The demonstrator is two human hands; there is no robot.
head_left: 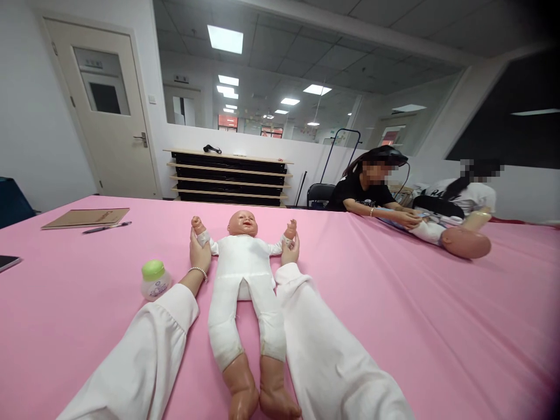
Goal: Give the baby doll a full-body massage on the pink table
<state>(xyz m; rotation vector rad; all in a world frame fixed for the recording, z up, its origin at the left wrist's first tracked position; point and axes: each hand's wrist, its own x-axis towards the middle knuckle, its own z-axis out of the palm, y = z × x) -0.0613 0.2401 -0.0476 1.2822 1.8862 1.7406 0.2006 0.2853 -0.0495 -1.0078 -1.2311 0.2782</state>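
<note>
A baby doll (pixel 242 274) in a white suit lies on its back on the pink-covered table (pixel 376 326), with its bare vinyl feet toward me. My left hand (pixel 200 251) wraps the doll's arm just below its small hand, near a white wrist band. My right hand (pixel 290 249) grips the other arm the same way. Both doll arms are spread outward. A small bottle with a green cap (pixel 155 280) stands just left of my left wrist, not touching it.
A brown notebook (pixel 86 218) and a pen (pixel 106 227) lie at the far left, with a phone (pixel 7 263) at the edge. At the right, a seated person (pixel 365 189) handles another doll (pixel 466 242), beside a second person (pixel 464 195). Shelves (pixel 228 177) stand behind the table.
</note>
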